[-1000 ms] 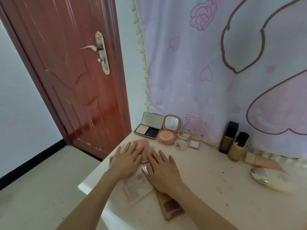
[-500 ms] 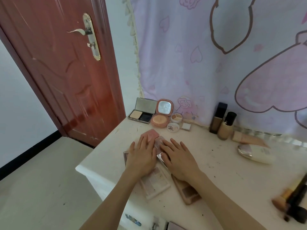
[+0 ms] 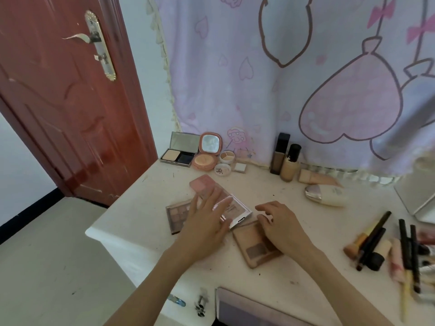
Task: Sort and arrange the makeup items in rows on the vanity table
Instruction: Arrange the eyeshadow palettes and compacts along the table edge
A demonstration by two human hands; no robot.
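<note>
Here hands (image 3: 207, 222) press palettes (image 3: 237, 211) near table edge (image 3: 98, 231).

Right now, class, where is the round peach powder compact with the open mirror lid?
In the head view, the round peach compact sits at the back left of the vanity table, against the curtain, between the rectangular powder compact and the small concealer pot.

A: What lies mid-bench?

B: Four flat palettes in a loose cluster: a pink palette (image 3: 202, 184) at the back, a silver-edged palette (image 3: 237, 211) overlapping it, a grey eyeshadow palette (image 3: 177, 214) to the left, a tan palette (image 3: 255, 249) in front.

A: And along the back?

B: An open powder compact (image 3: 180, 150), a round pink compact (image 3: 207, 152) with its mirror up, two small pots, two upright foundation bottles (image 3: 284, 161). Brushes (image 3: 374, 241) lie in a heap at the right.
</note>
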